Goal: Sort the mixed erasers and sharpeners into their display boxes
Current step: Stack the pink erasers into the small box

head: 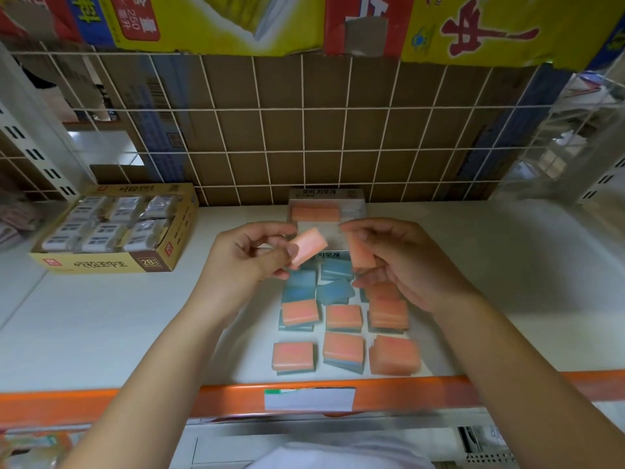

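In front of me, the yellow box (111,262) of wrapped erasers on the left of the shelf carries "2B" on a dark brown patch on its near wall, with small red logo squares beside it; the larger lettering on that wall is upside down to me and I cannot read it. The white display box (326,194) at the back of the shelf has Korean print ending in "지우개" on its raised flap, and "지우개" again on its near edge. An upside-down cardboard carton (142,18) overhead shows "250" on a red panel. The price tag (309,399) on the orange shelf edge is unreadable.
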The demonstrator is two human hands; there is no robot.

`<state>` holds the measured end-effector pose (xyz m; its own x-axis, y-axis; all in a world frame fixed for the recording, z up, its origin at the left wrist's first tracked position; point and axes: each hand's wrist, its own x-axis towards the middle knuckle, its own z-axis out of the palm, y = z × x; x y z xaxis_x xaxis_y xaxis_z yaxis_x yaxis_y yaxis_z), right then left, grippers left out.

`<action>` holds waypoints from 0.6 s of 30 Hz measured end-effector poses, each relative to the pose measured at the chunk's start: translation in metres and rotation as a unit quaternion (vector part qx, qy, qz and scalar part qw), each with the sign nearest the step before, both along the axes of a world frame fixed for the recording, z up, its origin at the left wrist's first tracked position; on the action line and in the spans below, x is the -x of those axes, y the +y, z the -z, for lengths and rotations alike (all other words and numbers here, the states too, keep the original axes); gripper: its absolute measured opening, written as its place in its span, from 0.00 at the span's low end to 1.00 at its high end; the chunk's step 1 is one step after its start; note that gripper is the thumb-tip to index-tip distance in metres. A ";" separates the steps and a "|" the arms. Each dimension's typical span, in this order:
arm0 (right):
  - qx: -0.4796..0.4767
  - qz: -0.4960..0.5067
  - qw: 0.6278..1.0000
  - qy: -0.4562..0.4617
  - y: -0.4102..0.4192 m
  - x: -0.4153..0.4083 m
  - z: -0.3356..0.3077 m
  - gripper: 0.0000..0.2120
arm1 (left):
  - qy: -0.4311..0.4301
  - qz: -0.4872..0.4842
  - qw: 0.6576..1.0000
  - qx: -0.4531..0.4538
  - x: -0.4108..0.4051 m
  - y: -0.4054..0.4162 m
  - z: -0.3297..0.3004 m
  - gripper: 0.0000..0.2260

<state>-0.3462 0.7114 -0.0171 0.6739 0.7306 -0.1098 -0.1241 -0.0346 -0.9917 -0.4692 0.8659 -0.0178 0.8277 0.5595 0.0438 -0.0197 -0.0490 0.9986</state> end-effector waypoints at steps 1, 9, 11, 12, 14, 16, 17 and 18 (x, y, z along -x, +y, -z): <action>0.004 -0.011 1.000 0.003 0.001 0.000 -0.001 0.10 | -0.004 -0.002 1.000 0.008 -0.001 0.000 0.000 0.14; -0.016 0.008 0.997 -0.077 0.010 0.006 -0.007 0.15 | -0.024 0.019 0.999 0.013 -0.011 -0.010 0.003 0.12; -0.022 0.018 0.993 -0.113 0.012 0.007 -0.009 0.14 | -0.018 0.015 1.000 -0.010 -0.015 -0.009 0.007 0.12; -0.023 0.017 0.991 -0.133 0.013 0.007 -0.010 0.13 | -0.014 0.020 1.000 -0.018 -0.016 -0.008 0.009 0.12; -0.025 0.011 0.987 -0.158 0.013 0.007 -0.011 0.12 | -0.017 0.030 0.999 -0.008 -0.018 -0.008 0.012 0.12; -0.023 0.016 0.985 -0.168 0.013 0.001 -0.010 0.11 | -0.034 0.035 0.999 0.019 -0.020 -0.006 0.012 0.16; -0.021 0.023 0.984 -0.173 0.012 -0.004 -0.009 0.11 | -0.041 0.032 0.999 0.017 -0.022 -0.004 0.012 0.17; -0.012 0.034 0.982 -0.184 0.012 -0.012 -0.007 0.12 | -0.042 0.018 0.999 -0.002 -0.025 -0.001 0.012 0.17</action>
<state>-0.3347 0.7233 -0.0101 0.7125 0.6816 0.1668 0.2417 -0.0153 -0.9702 -0.4439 0.8649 -0.0296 0.8403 0.5298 0.1150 -0.1043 -0.0501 0.9933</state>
